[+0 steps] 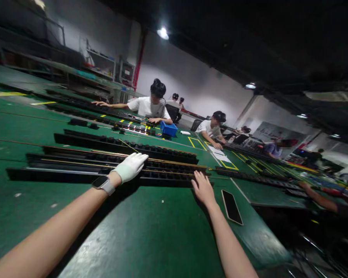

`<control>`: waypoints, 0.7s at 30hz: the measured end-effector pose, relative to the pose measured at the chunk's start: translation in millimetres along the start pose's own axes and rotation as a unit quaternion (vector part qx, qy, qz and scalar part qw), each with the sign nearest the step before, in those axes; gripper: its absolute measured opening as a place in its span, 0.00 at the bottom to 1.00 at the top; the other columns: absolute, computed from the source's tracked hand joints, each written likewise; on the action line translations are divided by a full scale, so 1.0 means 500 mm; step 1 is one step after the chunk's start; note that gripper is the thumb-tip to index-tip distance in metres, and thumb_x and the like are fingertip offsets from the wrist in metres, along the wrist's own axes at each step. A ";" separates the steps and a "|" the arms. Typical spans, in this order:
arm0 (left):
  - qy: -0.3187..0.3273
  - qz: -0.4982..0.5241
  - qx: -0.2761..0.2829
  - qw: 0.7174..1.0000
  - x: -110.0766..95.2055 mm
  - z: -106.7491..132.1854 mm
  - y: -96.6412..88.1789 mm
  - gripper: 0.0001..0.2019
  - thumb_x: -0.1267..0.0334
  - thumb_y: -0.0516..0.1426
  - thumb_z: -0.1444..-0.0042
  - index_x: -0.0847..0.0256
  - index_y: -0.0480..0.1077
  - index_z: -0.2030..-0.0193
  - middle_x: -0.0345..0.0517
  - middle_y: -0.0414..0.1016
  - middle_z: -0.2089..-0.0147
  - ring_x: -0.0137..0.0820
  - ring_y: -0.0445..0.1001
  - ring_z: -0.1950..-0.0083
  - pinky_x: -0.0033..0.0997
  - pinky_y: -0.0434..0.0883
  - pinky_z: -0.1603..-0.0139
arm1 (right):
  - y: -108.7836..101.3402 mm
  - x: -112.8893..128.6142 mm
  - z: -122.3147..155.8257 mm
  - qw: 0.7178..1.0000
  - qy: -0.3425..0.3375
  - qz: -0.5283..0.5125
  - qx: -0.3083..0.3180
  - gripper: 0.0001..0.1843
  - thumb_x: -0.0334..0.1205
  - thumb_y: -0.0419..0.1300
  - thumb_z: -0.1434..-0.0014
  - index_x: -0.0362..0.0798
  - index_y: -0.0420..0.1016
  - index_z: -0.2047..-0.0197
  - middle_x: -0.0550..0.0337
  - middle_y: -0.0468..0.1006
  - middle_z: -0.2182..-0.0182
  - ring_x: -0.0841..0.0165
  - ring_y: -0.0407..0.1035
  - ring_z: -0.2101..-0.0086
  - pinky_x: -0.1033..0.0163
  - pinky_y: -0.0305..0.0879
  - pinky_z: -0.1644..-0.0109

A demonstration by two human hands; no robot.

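Where hands [130, 166] rest, long black rails [60, 176], narrow, closely ranked

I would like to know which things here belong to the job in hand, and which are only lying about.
Likely in the job:
black bars, at the left hand and right hand
thin rods along the bars

Likely just lying about:
phone, near the right hand
blue box, near a co-worker, perhaps for their work

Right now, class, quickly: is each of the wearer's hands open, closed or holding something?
Left hand: gloved, over the black rails; grip cannot be told.
Right hand: open at the rails' right end, nothing visibly held.
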State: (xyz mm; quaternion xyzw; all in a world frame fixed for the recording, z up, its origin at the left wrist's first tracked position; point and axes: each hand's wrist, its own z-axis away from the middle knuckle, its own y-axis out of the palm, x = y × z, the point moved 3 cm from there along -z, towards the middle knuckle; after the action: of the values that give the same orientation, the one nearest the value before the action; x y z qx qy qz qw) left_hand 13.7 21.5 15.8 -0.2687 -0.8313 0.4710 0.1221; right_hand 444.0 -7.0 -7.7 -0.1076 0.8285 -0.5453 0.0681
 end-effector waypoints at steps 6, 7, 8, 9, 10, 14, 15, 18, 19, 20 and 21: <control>-0.013 0.003 -0.035 0.999 -0.014 -0.004 -0.015 0.24 0.60 0.45 0.26 0.61 0.65 0.28 0.56 0.70 0.27 0.45 0.67 0.26 0.55 0.60 0.23 | 0.007 -0.005 -0.001 1.000 0.004 -0.009 -0.009 0.31 0.50 0.44 0.23 0.49 0.62 0.23 0.54 0.64 0.26 0.56 0.53 0.26 0.41 0.46 0.22; -0.014 -0.006 -0.047 0.999 -0.024 -0.003 -0.027 0.24 0.60 0.44 0.25 0.61 0.65 0.28 0.56 0.71 0.28 0.45 0.66 0.25 0.55 0.59 0.23 | 0.008 -0.006 -0.001 1.000 0.001 -0.009 -0.011 0.31 0.50 0.44 0.23 0.49 0.62 0.23 0.53 0.64 0.26 0.56 0.53 0.26 0.41 0.46 0.22; -0.016 -0.017 -0.056 0.998 -0.035 0.000 -0.041 0.25 0.59 0.44 0.25 0.62 0.65 0.28 0.56 0.70 0.28 0.45 0.65 0.25 0.54 0.59 0.22 | 0.010 -0.007 0.000 1.000 -0.002 -0.008 -0.012 0.32 0.50 0.44 0.23 0.49 0.61 0.23 0.53 0.64 0.26 0.56 0.53 0.26 0.40 0.47 0.22; -0.019 -0.027 -0.060 0.998 -0.047 0.004 -0.055 0.25 0.57 0.44 0.25 0.63 0.65 0.27 0.56 0.70 0.27 0.46 0.64 0.24 0.54 0.58 0.22 | 0.013 -0.009 0.001 1.000 -0.005 -0.007 -0.015 0.32 0.51 0.43 0.23 0.49 0.61 0.23 0.53 0.63 0.26 0.56 0.53 0.26 0.40 0.47 0.22; -0.024 -0.037 -0.059 0.997 -0.059 0.011 -0.069 0.26 0.56 0.44 0.25 0.64 0.64 0.27 0.56 0.69 0.27 0.47 0.62 0.23 0.54 0.56 0.21 | 0.015 -0.012 0.002 1.000 -0.007 -0.005 -0.017 0.32 0.51 0.43 0.23 0.48 0.61 0.23 0.53 0.63 0.26 0.55 0.53 0.26 0.40 0.47 0.22; -0.051 -0.077 -0.029 0.995 -0.091 0.068 -0.111 0.31 0.49 0.47 0.26 0.65 0.60 0.24 0.58 0.63 0.23 0.51 0.58 0.21 0.57 0.52 0.20 | 0.028 -0.023 0.004 1.000 -0.013 -0.001 -0.024 0.33 0.53 0.41 0.23 0.47 0.60 0.23 0.53 0.63 0.26 0.55 0.53 0.26 0.40 0.47 0.22; -0.050 -0.090 -0.019 0.995 -0.093 0.089 -0.117 0.32 0.47 0.47 0.26 0.65 0.58 0.23 0.59 0.61 0.22 0.51 0.56 0.20 0.57 0.50 0.19 | 0.031 -0.025 0.003 1.000 -0.017 0.000 -0.025 0.34 0.53 0.41 0.23 0.46 0.60 0.23 0.53 0.63 0.26 0.55 0.53 0.26 0.40 0.47 0.22; -0.099 -0.133 -0.017 0.986 -0.069 0.157 -0.132 0.36 0.44 0.48 0.28 0.69 0.56 0.22 0.61 0.55 0.20 0.55 0.51 0.19 0.58 0.47 0.19 | 0.037 -0.031 0.002 0.999 -0.023 -0.003 -0.028 0.34 0.54 0.41 0.23 0.46 0.60 0.23 0.53 0.63 0.26 0.54 0.53 0.26 0.39 0.48 0.23; -0.130 -0.147 -0.022 0.980 -0.054 0.178 -0.136 0.38 0.44 0.48 0.28 0.71 0.55 0.22 0.64 0.54 0.20 0.56 0.51 0.19 0.59 0.47 0.19 | 0.038 -0.032 0.002 0.999 -0.023 -0.004 -0.030 0.34 0.54 0.41 0.23 0.46 0.60 0.23 0.52 0.63 0.26 0.53 0.54 0.27 0.39 0.48 0.23; -0.163 -0.160 -0.028 0.973 -0.039 0.198 -0.138 0.39 0.44 0.48 0.28 0.74 0.54 0.22 0.67 0.53 0.20 0.58 0.50 0.19 0.60 0.47 0.20 | 0.038 -0.032 0.002 0.999 -0.024 -0.006 -0.031 0.34 0.54 0.41 0.23 0.46 0.61 0.23 0.52 0.64 0.26 0.53 0.54 0.27 0.39 0.49 0.23; -0.190 -0.169 -0.029 0.967 -0.025 0.215 -0.139 0.39 0.44 0.48 0.28 0.75 0.53 0.22 0.68 0.53 0.20 0.59 0.50 0.19 0.61 0.47 0.20 | 0.038 -0.032 0.002 0.999 -0.024 -0.008 -0.033 0.34 0.54 0.41 0.23 0.46 0.61 0.23 0.52 0.64 0.27 0.53 0.54 0.27 0.39 0.49 0.23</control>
State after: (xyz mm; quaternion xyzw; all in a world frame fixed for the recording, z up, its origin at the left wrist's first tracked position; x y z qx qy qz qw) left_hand -48.2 -91.4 19.0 -0.0331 -0.8858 0.4617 0.0319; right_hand 457.9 3.4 -25.5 -0.1292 0.8436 -0.5150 0.0804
